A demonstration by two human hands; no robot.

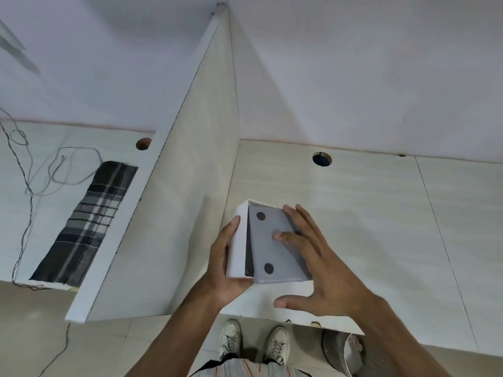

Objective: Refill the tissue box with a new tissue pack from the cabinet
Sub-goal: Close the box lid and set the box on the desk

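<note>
Both forearms reach out from below, over the desk. His left hand is wrapped around the white tissue box, gripping its near-left corner. Right hand lies open, fingers spread, fingertips pressing the grey bottom panel (tilted, one edge sunk inside). Box sits beside the partition.

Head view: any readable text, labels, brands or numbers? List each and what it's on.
None readable.
Tissue box: plain white side, no print.
Grey base panel: only dark round pads, no text.
Checked cloth: pattern only.
Desk and shoes: no visible markings.
</note>
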